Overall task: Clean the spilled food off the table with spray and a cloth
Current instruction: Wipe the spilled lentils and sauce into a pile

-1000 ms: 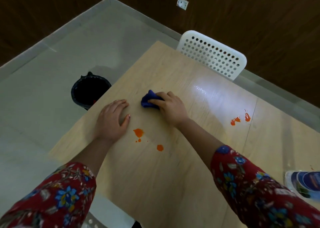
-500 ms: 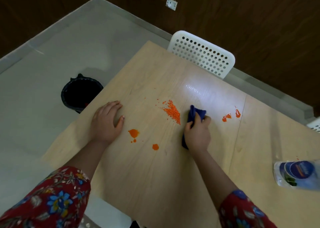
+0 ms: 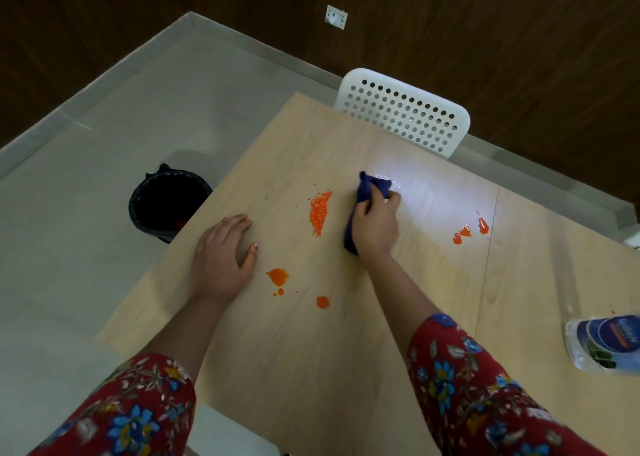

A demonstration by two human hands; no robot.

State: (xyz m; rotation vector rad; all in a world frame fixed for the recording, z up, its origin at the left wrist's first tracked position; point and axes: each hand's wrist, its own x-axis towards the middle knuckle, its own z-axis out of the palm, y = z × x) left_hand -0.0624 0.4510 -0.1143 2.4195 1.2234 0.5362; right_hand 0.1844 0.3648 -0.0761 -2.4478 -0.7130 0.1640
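Wooden table (image 3: pixel 311 369), blue cloth (image 3: pixel 367 186) bunched under right fingers (image 3: pixel 390 200)

A single wide-angle head view is given: the table (image 3: pixel 311 369) is seen closely and steeply from above its near edge, faced toward the far-edge chair (image 3: pixel 401 112).

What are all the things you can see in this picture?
table: one, light wood, in the middle
cloth: one, dark blue, on the table under the right hand
crumb pile: one, orange, left of the cloth
sauce spots: about five, orange, three by the left hand, two right of the cloth
bottle: one, clear with blue label, table's right side
chair: one, white with holes, behind the table
bin: one, black, floor left of the table
wall socket: one, white, dark wall
sleeves: two, red flowered, bottom corners
left hand: one, flat on the table
right hand: one, grips the cloth
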